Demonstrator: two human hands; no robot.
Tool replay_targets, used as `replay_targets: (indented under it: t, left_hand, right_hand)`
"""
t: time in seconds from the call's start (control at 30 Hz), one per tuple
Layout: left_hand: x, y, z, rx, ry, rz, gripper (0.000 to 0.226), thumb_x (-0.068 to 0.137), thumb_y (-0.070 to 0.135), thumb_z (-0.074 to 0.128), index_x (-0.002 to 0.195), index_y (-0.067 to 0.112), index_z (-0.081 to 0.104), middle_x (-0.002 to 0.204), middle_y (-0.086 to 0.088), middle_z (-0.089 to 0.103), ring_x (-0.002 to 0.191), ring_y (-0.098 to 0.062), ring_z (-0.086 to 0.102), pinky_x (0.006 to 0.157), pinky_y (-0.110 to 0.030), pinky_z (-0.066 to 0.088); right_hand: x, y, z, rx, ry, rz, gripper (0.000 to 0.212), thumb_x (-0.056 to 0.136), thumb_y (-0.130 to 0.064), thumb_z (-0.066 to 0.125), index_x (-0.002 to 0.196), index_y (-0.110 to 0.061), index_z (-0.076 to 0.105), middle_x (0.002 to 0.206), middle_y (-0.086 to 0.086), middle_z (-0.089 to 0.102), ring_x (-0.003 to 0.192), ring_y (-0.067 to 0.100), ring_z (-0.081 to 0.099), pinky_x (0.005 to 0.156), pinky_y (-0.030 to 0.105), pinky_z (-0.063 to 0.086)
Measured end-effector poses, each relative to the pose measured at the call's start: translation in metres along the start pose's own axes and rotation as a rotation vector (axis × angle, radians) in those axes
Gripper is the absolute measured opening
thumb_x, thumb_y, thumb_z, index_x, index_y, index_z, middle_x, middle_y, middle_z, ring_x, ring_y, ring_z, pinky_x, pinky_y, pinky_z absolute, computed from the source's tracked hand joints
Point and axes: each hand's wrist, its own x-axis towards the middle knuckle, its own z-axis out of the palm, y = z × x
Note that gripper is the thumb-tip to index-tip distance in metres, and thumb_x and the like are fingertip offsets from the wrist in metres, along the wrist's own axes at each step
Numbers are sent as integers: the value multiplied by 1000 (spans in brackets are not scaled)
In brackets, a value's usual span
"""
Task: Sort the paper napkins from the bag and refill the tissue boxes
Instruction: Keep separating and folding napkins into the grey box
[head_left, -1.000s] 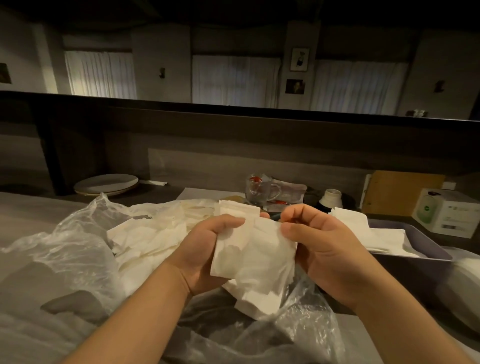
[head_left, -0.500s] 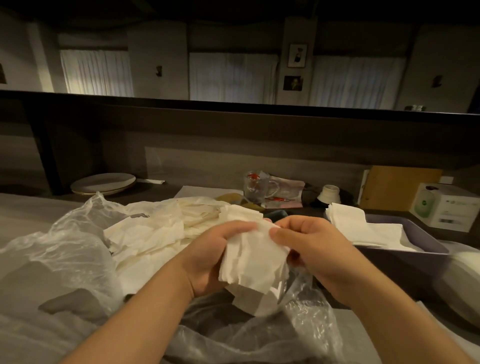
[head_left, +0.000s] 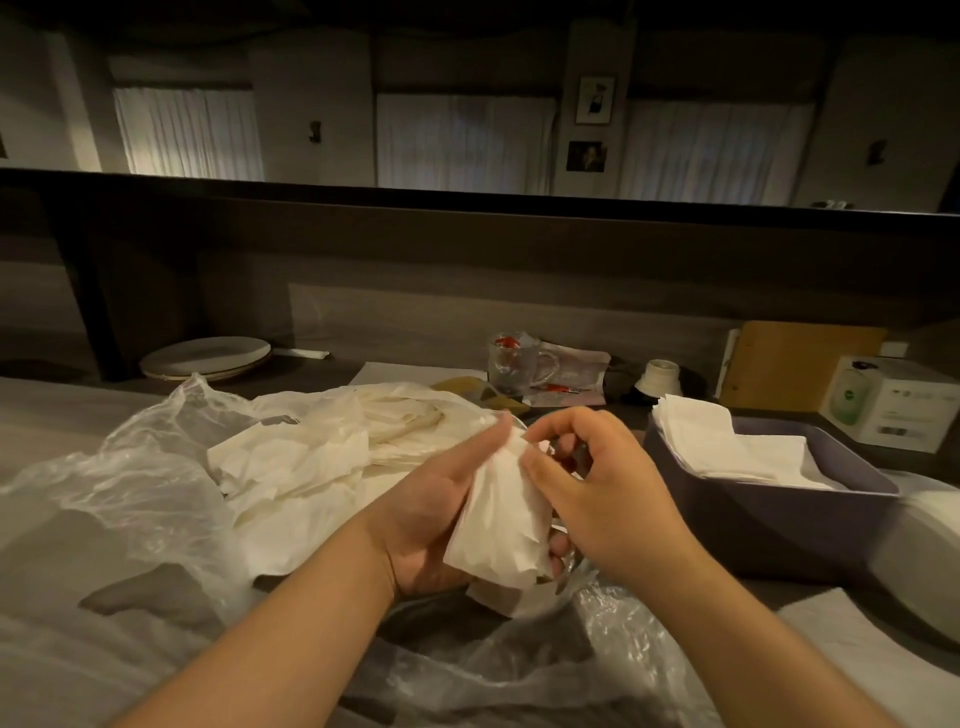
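1. The left hand (head_left: 431, 519) lay palm up over the near middle of the counter (head_left: 62, 415), its fingers curled under a small stack of white napkins (head_left: 498, 525) and its thumb stretched along the stack's top edge, so the stack was held in that hand.
2. The right hand (head_left: 608, 499) sat just beside it, fingers bent, the fingertips (head_left: 535, 467) pinching the upper corner of the same napkins.
3. A clear plastic bag (head_left: 135, 499) sprawled open across the left and near part of the counter, under both wrists, with a loose heap of crumpled napkins (head_left: 301, 467) inside it, left of the held stack.
4. A dark purple tissue box (head_left: 769, 525) stood toward the right edge of the counter, near the right hand but apart from it; flat folded napkins (head_left: 727, 447) lay in it, the far ones leaning up against its back corner.
5. Along the back edge of the counter stood stacked plates (head_left: 208, 356) at the left, a glass mug (head_left: 514, 364) in the middle, a small white cup (head_left: 660, 376) to its right, and a white carton (head_left: 893, 402) at the far right corner.
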Motion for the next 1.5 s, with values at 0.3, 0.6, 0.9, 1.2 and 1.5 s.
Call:
replay_targets:
  t: [0.3, 0.6, 0.9, 1.2, 1.5]
  left_hand:
    - [2, 26, -19, -440, 211, 244, 46, 84, 14, 60, 129, 5, 58, 101, -16, 67, 80, -26, 61, 79, -36, 52]
    - [6, 28, -30, -469, 269, 282, 29, 86, 22, 56, 112, 8, 57, 87, -9, 63, 69, -22, 53, 73, -34, 46]
    - [6, 28, -28, -426, 314, 272, 28, 86, 25, 58, 110, 9, 61, 89, -10, 64, 71, -21, 52, 69, -34, 45]
    - [3, 27, -20, -483, 239, 225, 52, 83, 20, 64, 130, 0, 57, 103, -18, 67, 77, -25, 61, 75, -35, 52]
    - [-2, 35, -24, -299, 331, 318, 42, 90, -3, 51, 130, 6, 58, 106, -13, 71, 87, -27, 68, 85, -44, 56]
  right_hand:
    - [3, 11, 9, 74, -19, 40, 17, 99, -30, 64, 111, -40, 59, 100, -7, 62, 84, 11, 60, 72, 23, 52]
    - [-2, 10, 36, -551, -407, -9, 76, 74, -80, 65, 139, -43, 49, 140, -18, 43, 132, 10, 36, 116, 43, 35]
    - [0, 1, 36, -658, -375, -96, 38, 98, -30, 55, 135, -40, 53, 129, -8, 57, 115, 18, 53, 99, 42, 50]
    - [2, 8, 38, -667, -292, -149, 34, 100, -31, 57, 132, -41, 56, 128, -10, 62, 119, 18, 56, 104, 42, 48]
    - [2, -1, 0, 178, -212, 108, 13, 100, -23, 63, 96, -32, 71, 92, -4, 73, 90, 13, 68, 88, 37, 58]
